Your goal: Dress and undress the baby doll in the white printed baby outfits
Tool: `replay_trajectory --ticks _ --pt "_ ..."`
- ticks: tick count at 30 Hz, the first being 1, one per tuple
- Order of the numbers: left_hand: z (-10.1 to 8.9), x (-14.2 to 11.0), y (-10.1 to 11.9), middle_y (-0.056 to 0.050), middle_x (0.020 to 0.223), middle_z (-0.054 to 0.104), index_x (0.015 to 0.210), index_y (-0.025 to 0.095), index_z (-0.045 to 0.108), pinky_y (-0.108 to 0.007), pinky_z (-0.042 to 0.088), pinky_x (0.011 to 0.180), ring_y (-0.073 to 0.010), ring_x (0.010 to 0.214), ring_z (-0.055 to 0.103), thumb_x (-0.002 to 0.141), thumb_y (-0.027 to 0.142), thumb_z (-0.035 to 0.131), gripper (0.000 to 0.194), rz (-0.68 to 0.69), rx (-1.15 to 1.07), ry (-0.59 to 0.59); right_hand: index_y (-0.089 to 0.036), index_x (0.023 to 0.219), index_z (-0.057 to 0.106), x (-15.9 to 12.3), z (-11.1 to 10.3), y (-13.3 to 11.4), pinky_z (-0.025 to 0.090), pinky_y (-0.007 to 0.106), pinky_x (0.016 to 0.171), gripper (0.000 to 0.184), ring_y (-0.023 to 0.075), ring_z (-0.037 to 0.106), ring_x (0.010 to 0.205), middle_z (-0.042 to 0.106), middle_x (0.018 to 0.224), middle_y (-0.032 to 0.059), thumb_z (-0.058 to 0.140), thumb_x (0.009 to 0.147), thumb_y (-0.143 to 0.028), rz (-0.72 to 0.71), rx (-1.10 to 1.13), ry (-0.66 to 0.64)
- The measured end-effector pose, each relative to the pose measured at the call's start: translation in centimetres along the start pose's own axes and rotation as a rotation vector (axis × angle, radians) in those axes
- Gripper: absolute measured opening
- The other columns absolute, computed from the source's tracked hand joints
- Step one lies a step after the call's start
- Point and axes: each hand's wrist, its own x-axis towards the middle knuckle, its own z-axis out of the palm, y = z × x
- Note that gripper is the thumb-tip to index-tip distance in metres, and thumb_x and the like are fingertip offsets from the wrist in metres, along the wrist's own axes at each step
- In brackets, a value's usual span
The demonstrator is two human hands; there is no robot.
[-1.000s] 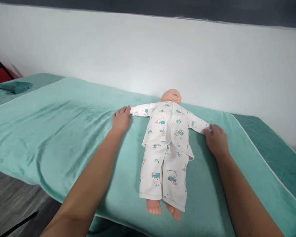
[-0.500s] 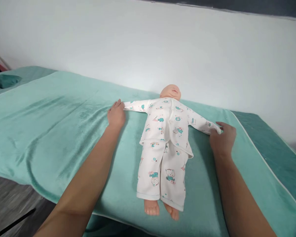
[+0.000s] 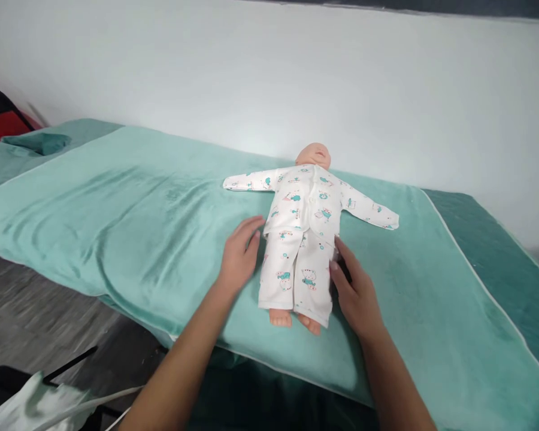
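Note:
A baby doll (image 3: 313, 154) lies on its back with its arms spread, its feet toward me. It wears a white long-sleeved top (image 3: 305, 197) printed with small teal and pink animals, and matching trousers (image 3: 276, 281). Both sleeves cover the doll's hands; its bare feet stick out below the trouser legs. My left hand (image 3: 241, 251) is beside the doll's hip, fingers extended near the top's lower edge. On the other side, my right hand (image 3: 354, 287) has thumb and forefinger apart at the hip, by the top's hem. Its other fingers are partly hidden.
The doll lies on a bed with a light green velvety cover (image 3: 139, 209), wrinkled on the left. A white wall (image 3: 206, 72) rises behind it. A darker green cloth (image 3: 489, 239) shows at the right end. White fabric (image 3: 36, 407) is at lower left, above a grey floor.
Both hands have let go of the doll's sleeve ends and come inward and down to its hips. The sleeves stay spread out. The camera view has shifted a little.

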Motion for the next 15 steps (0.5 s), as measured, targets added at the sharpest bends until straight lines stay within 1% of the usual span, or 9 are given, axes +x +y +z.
replay_trajectory --ticks 2,4,7,9,11,13,15 --pt "-0.7 -4.0 1.9 -0.007 0.132 0.069 0.123 0.025 0.069 -0.043 0.048 0.112 -0.0212 0.124 0.064 0.099 0.02 0.047 0.033 -0.056 -0.09 -0.008 -0.032 0.151 0.049 -3.0 -0.3 -0.2 0.044 0.05 0.115 0.052 0.0268 0.056 0.135 0.059 0.149 0.0068 0.054 0.101 -0.043 0.006 -0.059 -0.021" --pt "-1.4 -7.5 3.2 -0.006 0.132 0.068 0.123 0.027 0.069 -0.041 0.049 0.11 -0.0209 0.125 0.063 0.098 0.016 0.048 0.035 -0.108 -0.172 0.001 -0.033 0.148 0.051 -5.8 -0.4 -0.5 0.047 0.048 0.11 0.048 0.0264 0.06 0.129 0.063 0.143 0.0065 0.056 0.101 -0.04 -0.022 -0.107 -0.023" --pt "-1.9 -11.3 4.3 -0.006 0.131 0.066 0.125 0.029 0.067 -0.04 0.05 0.107 -0.0206 0.125 0.061 0.095 0.01 0.048 0.04 -0.13 -0.223 -0.038 -0.033 0.145 0.051 -9.0 -0.1 -0.7 0.047 0.048 0.107 0.045 0.0265 0.059 0.127 0.062 0.142 0.0074 0.057 0.1 -0.035 -0.109 -0.158 -0.017" --pt "-1.8 -12.7 4.7 -0.006 0.128 0.064 0.129 0.029 0.063 -0.04 0.05 0.106 -0.0209 0.123 0.061 0.094 0.01 0.051 0.042 -0.114 -0.198 -0.077 -0.03 0.14 0.055 -10.2 0.4 -0.8 0.047 0.048 0.104 0.041 0.0273 0.059 0.126 0.063 0.138 0.0091 0.059 0.099 -0.033 -0.162 -0.209 0.007" --pt "-1.6 -13.4 4.8 -0.007 0.125 0.062 0.135 0.03 0.057 -0.042 0.05 0.105 -0.022 0.12 0.06 0.091 0.011 0.057 0.047 -0.081 -0.141 -0.08 -0.027 0.13 0.059 -10.5 1.0 -0.8 0.048 0.047 0.098 0.035 0.0279 0.061 0.119 0.066 0.128 0.0099 0.063 0.096 -0.033 -0.184 -0.272 0.06" --pt "-1.2 -13.6 5.0 -0.008 0.123 0.06 0.14 0.029 0.051 -0.045 0.05 0.103 -0.0236 0.118 0.059 0.089 0.013 0.063 0.055 -0.038 -0.063 -0.068 -0.025 0.12 0.062 -10.2 1.6 -1.0 0.048 0.044 0.091 0.026 0.0273 0.063 0.109 0.069 0.116 0.0089 0.065 0.095 -0.033 -0.183 -0.309 0.124" --pt "-0.8 -13.4 5.2 -0.01 0.122 0.059 0.141 0.028 0.051 -0.046 0.051 0.1 -0.0252 0.116 0.059 0.087 0.017 0.068 0.057 0.0 0.025 -0.069 -0.024 0.108 0.064 -9.7 2.0 -1.3 0.047 0.041 0.086 0.016 0.0249 0.064 0.099 0.07 0.104 0.006 0.066 0.094 -0.032 -0.162 -0.298 0.171"
